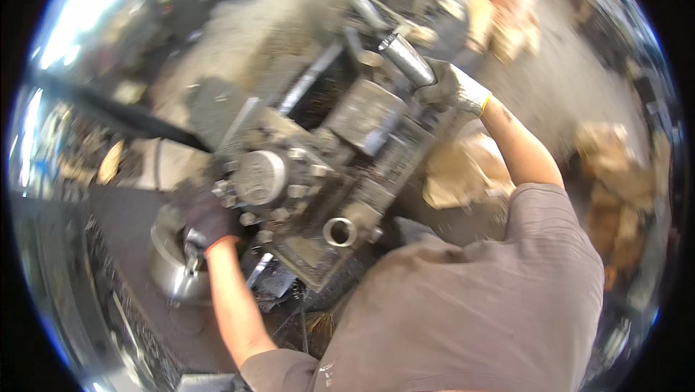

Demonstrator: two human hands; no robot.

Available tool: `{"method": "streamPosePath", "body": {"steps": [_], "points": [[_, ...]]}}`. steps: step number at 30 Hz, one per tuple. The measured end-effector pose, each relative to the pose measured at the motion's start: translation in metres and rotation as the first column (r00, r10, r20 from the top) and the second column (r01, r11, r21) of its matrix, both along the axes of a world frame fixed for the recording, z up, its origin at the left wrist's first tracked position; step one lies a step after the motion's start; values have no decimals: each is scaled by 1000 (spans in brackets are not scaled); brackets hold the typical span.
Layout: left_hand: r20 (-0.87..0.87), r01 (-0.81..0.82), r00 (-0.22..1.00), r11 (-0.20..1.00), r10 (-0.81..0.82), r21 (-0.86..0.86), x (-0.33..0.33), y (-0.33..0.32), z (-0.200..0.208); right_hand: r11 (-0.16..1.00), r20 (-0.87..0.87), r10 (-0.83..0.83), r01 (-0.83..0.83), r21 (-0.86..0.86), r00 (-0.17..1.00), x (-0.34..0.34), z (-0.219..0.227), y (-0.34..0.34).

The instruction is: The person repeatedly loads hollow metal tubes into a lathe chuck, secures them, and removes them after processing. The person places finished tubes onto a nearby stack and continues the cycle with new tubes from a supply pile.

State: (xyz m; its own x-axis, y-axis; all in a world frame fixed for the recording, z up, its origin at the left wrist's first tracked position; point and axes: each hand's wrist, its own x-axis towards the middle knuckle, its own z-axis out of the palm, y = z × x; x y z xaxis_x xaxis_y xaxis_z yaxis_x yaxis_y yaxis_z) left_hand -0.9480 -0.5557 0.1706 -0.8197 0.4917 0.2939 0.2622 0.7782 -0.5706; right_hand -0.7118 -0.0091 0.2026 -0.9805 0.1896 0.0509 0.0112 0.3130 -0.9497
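Observation:
My left hand (208, 220), in a dark glove with an orange cuff edge, is beside the bolted tool post (259, 177) of a lathe-like machine. Blur hides its fingers, so I cannot tell whether it grips anything. A shiny, round steel workpiece (177, 262) lies just below and left of it. At the upper right, my right hand (455, 88), in a pale glove with a yellow cuff edge, is closed round the near end of a smooth metal cylinder (407, 59). That cylinder stands out toward the upper left, above the machine's slide.
A square metal block (368, 117) sits on the greasy slide between my hands. Nearer me is a round hollow socket (339, 232). Brown paper or cardboard (463, 171) lies on the floor to the right. A dark bar (137, 113) slants in from the left.

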Motion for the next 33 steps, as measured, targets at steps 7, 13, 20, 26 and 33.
{"method": "streamPosePath", "body": {"steps": [7, 13, 20, 26, 33], "points": [[92, -27, 995, 989, 40, -143, -9, -14, 18, 861, 801, -508, 162, 482, 317, 223, -200, 93], [44, 131, 991, 989, -129, -64, 25, -7, 40, 749, 708, -595, -56, 660, 380, 253, -233, 117], [122, -5, 992, 941, -38, 339, 110, -17, 55, 893, 126, 12, -68, 446, 992, 84, -26, -31], [-83, 29, 997, 910, 5, 412, 129, -57, 64, 383, 37, 758, -490, 783, 651, -3, 67, -259], [97, -392, 920, 872, 380, 292, 102, -94, 104, 460, -212, 888, -774, 435, 408, -81, 150, -236]]}}
